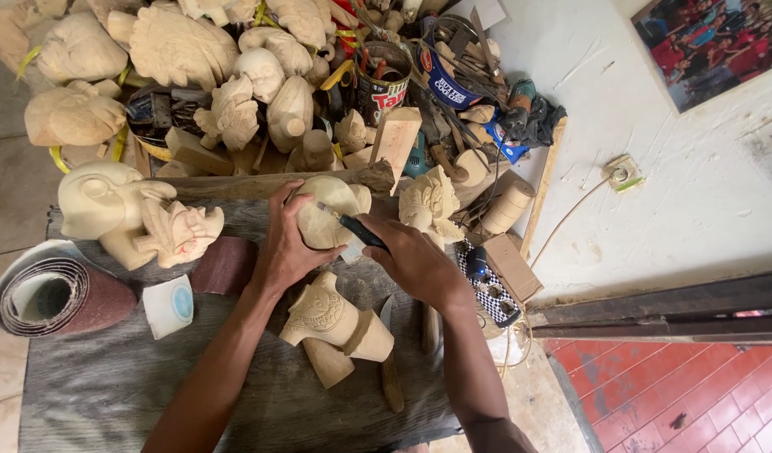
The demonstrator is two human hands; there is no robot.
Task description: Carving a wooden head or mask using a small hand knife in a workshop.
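Bench (109, 386): grey weathered wood, low over tiled floor; white wall at right, red tiles lower right. Left hand (287, 243) grip wrapped round pale wood carving (323, 214), bracing it at bench's far edge. Right hand (415, 264) grip clenched on dark-handled tool (356, 228), tip on carving; blade type unclear. Counts: two carved pieces on bench at left, one below hands (331, 323), one sandpaper roll (54, 295), one tape roll (169, 306). Heap of unfinished carvings behind, too many to count.

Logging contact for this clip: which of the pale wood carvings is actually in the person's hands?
The rounded carving at the board's far edge: left hand grips it, right hand works it with a dark-handled tool. The others lie untouched.
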